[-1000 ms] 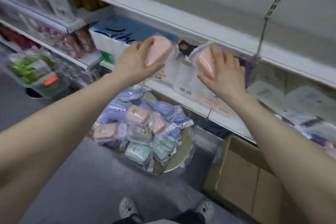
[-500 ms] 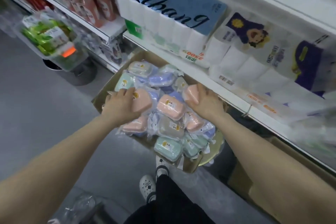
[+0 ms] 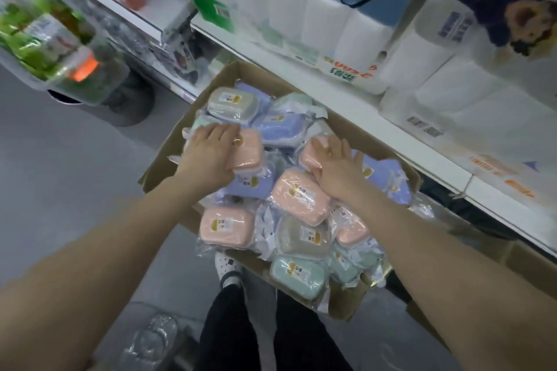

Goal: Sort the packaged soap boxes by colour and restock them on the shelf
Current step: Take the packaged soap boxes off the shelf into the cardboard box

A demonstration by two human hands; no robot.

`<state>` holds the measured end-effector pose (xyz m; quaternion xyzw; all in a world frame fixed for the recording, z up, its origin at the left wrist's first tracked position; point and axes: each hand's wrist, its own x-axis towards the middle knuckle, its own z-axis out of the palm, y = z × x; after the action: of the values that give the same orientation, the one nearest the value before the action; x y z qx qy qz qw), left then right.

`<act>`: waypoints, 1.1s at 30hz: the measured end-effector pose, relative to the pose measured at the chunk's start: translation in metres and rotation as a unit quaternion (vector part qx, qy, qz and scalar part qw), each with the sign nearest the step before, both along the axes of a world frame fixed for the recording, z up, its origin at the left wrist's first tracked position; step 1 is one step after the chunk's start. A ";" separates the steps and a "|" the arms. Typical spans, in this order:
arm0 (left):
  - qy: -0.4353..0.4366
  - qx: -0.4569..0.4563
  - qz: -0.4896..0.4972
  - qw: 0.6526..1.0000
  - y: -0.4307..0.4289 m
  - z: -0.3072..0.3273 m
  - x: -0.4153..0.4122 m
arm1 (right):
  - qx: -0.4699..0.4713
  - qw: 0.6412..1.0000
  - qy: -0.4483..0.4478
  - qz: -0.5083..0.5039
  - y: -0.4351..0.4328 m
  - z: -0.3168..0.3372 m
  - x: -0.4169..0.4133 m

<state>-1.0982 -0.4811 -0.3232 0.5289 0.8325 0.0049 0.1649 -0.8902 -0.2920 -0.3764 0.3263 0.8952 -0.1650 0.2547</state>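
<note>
Down in the carton [image 3: 164, 164], the right hand [image 3: 339, 170] pressed one pink soap box [image 3: 306, 157] with an open grip, the left hand [image 3: 211, 153] lay over a second pink box [image 3: 249, 151], its grip unclear, and the slick heaped wrappers might slide overboard.

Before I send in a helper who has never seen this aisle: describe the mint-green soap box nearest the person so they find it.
Find the open cardboard carton below the white shelf. At its edge nearest the person lies the mint-green soap box. It is the closest box of all, label up, just in front of a grey box.
</note>
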 end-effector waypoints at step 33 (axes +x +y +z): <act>-0.054 -0.090 -0.181 0.978 0.064 0.004 -0.084 | 0.150 0.969 0.060 -0.189 -0.029 0.043 0.003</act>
<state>-1.1823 -0.4171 -0.3193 0.6528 0.7099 -0.0714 0.2546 -0.8870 -0.3213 -0.3333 0.5136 0.8453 -0.0936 0.1132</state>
